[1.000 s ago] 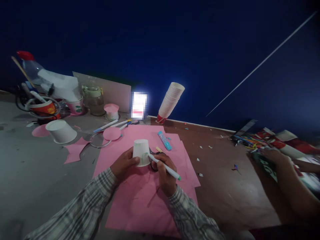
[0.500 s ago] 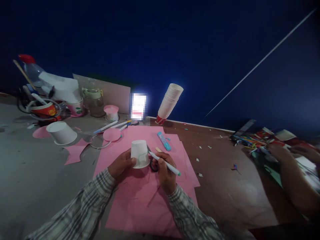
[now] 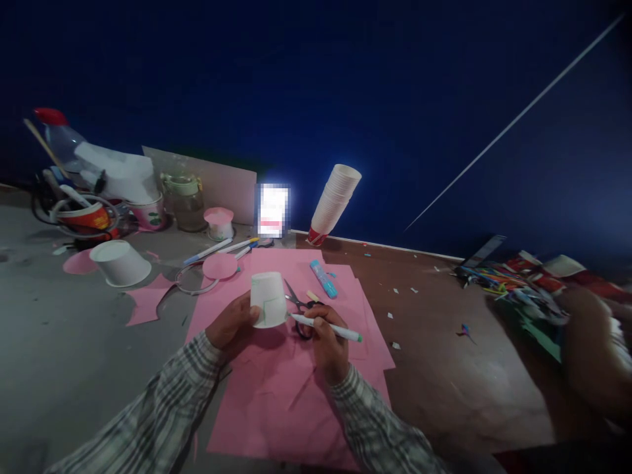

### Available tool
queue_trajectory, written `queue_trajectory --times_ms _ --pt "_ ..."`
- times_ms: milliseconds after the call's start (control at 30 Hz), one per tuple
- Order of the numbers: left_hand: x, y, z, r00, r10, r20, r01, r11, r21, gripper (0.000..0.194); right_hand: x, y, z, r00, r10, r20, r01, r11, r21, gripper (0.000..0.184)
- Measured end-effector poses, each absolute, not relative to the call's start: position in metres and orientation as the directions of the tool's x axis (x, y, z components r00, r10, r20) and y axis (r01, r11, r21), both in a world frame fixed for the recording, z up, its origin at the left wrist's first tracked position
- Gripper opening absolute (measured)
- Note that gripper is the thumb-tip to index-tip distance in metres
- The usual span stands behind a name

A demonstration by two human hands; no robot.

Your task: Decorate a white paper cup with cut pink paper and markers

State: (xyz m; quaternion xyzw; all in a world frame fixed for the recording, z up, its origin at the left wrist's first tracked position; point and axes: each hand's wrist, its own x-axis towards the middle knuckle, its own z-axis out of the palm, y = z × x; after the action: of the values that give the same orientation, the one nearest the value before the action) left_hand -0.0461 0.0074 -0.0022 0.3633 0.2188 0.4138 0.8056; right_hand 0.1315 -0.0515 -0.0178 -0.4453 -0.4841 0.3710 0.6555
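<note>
Above pink sheets (image 3: 296, 421) and scissors (image 3: 302, 305), left fingers (image 3: 254, 313) pinch a white cup (image 3: 269, 300); right fingers (image 3: 320, 324) pinch a marker (image 3: 336, 328).

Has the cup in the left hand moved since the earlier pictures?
Yes: the cup has shifted left, away from the turquoise tube, and more of the scissors shows.

Pink sheets (image 3: 276, 415) on cluttered table (image 3: 93, 382)
</note>
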Motion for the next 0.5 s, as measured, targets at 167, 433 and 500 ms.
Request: queue_trajectory --times_ms 167,433,500 --pt "-0.046 0.005 -0.002 0.556 0.829 -0.061 -0.548 0.421 0.723 0.054 0.131 -0.049 -0.002 0.358 0.898 0.254 -0.175 0.332 -0.927 0.035" --pt "-0.044 0.007 -0.003 0.549 0.834 -0.053 -0.555 0.411 0.723 0.043 0.142 -0.045 0.000 0.366 0.844 0.393 0.177 0.351 -0.919 0.028" --pt "-0.043 0.010 -0.004 0.512 0.858 -0.040 -0.562 0.370 0.740 0.040 0.146 -0.042 -0.004 0.295 0.843 0.450 0.311 0.361 -0.879 0.030"
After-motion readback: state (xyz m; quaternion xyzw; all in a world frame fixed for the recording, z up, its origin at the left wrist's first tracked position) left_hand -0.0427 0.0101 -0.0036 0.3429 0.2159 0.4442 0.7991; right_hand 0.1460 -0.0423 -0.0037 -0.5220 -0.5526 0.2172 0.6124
